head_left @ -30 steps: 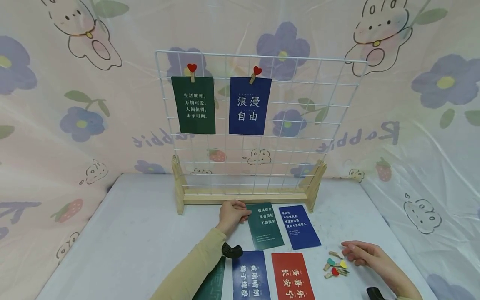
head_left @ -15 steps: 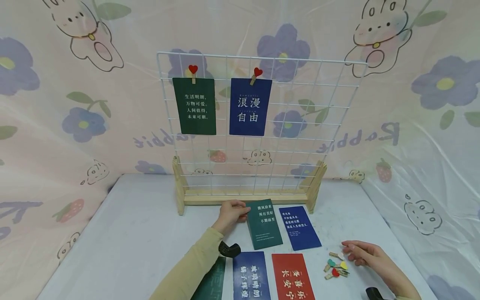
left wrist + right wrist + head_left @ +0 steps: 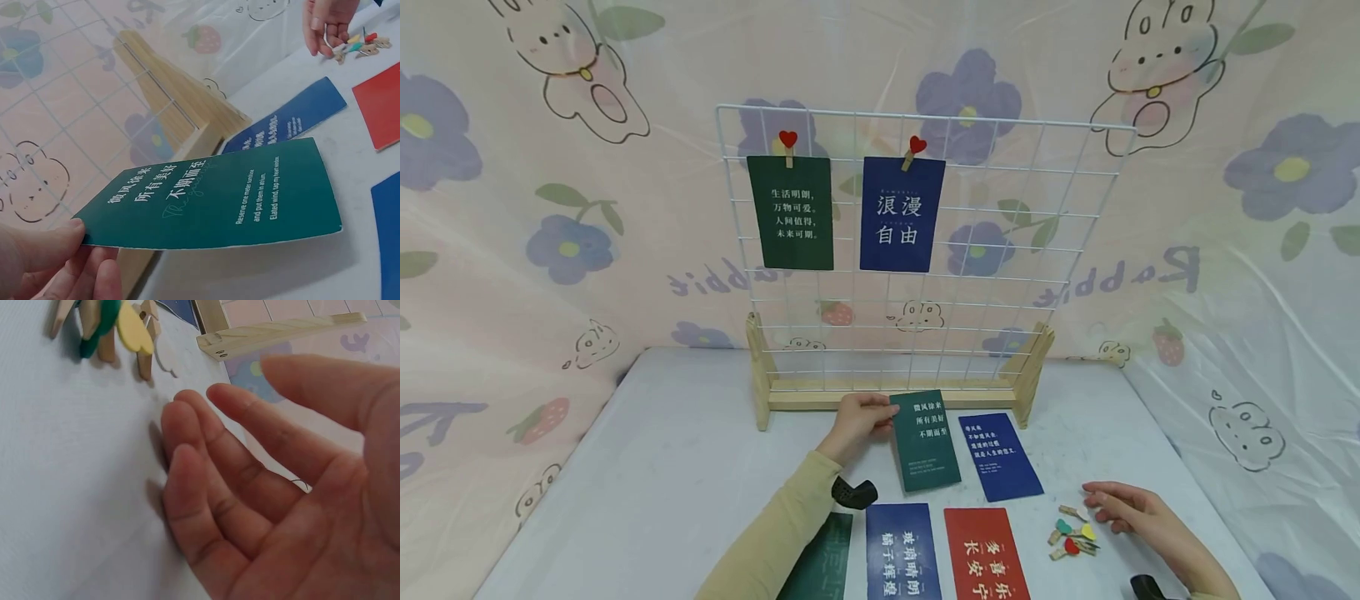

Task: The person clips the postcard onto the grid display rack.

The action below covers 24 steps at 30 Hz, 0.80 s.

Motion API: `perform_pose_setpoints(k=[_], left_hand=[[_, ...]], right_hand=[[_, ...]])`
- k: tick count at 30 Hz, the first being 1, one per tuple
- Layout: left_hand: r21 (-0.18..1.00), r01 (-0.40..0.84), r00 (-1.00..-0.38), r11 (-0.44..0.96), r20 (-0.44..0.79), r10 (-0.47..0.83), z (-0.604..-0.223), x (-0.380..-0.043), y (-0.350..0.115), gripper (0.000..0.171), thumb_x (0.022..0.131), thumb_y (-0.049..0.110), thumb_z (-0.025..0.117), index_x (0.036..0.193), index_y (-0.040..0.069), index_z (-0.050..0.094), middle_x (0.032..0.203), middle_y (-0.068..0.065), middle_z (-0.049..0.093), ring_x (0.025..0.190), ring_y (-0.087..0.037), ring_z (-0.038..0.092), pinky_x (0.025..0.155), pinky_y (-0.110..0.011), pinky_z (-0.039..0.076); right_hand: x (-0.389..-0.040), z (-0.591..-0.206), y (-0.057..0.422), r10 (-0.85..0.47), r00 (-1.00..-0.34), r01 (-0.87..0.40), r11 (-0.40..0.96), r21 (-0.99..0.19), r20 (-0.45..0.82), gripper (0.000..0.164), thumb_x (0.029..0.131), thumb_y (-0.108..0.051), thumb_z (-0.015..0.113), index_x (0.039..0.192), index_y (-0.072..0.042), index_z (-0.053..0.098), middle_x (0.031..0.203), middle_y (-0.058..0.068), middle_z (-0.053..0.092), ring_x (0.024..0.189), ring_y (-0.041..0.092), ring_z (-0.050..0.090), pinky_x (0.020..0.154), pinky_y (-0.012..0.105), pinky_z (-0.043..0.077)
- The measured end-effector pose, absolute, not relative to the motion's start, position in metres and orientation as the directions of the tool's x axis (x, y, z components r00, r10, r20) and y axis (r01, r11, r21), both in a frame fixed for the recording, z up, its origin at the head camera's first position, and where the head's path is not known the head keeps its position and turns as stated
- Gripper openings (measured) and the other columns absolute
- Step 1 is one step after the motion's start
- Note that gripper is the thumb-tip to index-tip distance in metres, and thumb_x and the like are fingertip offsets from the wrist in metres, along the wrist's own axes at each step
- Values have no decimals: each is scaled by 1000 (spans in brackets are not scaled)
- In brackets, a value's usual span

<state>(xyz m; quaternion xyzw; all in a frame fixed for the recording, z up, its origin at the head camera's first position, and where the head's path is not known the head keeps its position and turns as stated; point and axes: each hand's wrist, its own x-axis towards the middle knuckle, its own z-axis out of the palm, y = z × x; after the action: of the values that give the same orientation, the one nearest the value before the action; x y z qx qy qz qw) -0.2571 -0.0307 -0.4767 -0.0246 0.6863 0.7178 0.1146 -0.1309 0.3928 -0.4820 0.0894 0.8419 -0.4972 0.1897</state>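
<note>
My left hand (image 3: pixel 856 427) pinches a green card (image 3: pixel 927 442) by its upper left corner, thumb on the printed face and fingers behind. In the left wrist view the green card (image 3: pixel 219 200) is tilted, with a shadow on the table under it. My right hand (image 3: pixel 1138 517) rests on the table at the right, fingers loosely bent and holding nothing. Right beside its fingertips lies a small pile of wooden clothespins (image 3: pixel 1072 533) with red, yellow, green and white hearts. The right wrist view shows the palm (image 3: pixel 300 506) bare, near a yellow heart clothespin (image 3: pixel 135 328).
A white wire grid (image 3: pixel 985 287) stands behind in a wooden base (image 3: pixel 887 398). Clipped on it are a green card (image 3: pixel 792 212) and a blue card (image 3: pixel 902 215). On the table lie blue cards (image 3: pixel 1000 457) (image 3: pixel 902 550), a red card (image 3: pixel 987 554) and another green card (image 3: pixel 820 558).
My left hand has raised the green card's upper end from the table and brought it slightly up and left. The right hand stays beside the clothespins.
</note>
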Motion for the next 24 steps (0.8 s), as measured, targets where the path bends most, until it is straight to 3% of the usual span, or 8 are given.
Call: perform_pose_setpoints(k=[11, 16, 24], left_hand=[[986, -156, -982, -51, -149, 120, -464, -260, -35, 23, 85, 6, 72, 104, -5, 64, 84, -9, 67, 71, -17, 66, 77, -41, 57], [985, -161, -981, -59, -154, 119, -459, -258, -37, 25, 85, 6, 72, 106, -5, 64, 84, -9, 67, 69, -15, 65, 73, -37, 58], [985, -161, -982, -57, -155, 105, -456, -257, -39, 24, 86, 7, 72, 106, -4, 65, 85, -8, 67, 70, -13, 63, 70, -31, 58]], right_hand=[[-135, -488, 385, 29, -913, 355, 548, -757, -407, 59, 89, -31, 68, 131, 7, 51, 115, 14, 64, 91, 22, 60, 73, 34, 52], [-135, -489, 384, 13, -916, 340, 554, -760, -400, 58, 87, -27, 72, 128, 9, 52, 111, 13, 65, 92, 23, 63, 79, 35, 54], [-136, -490, 382, -18, -928, 299, 565, -769, -373, 52, 85, -18, 73, 124, 11, 54, 105, 13, 66, 84, 23, 62, 74, 30, 54]])
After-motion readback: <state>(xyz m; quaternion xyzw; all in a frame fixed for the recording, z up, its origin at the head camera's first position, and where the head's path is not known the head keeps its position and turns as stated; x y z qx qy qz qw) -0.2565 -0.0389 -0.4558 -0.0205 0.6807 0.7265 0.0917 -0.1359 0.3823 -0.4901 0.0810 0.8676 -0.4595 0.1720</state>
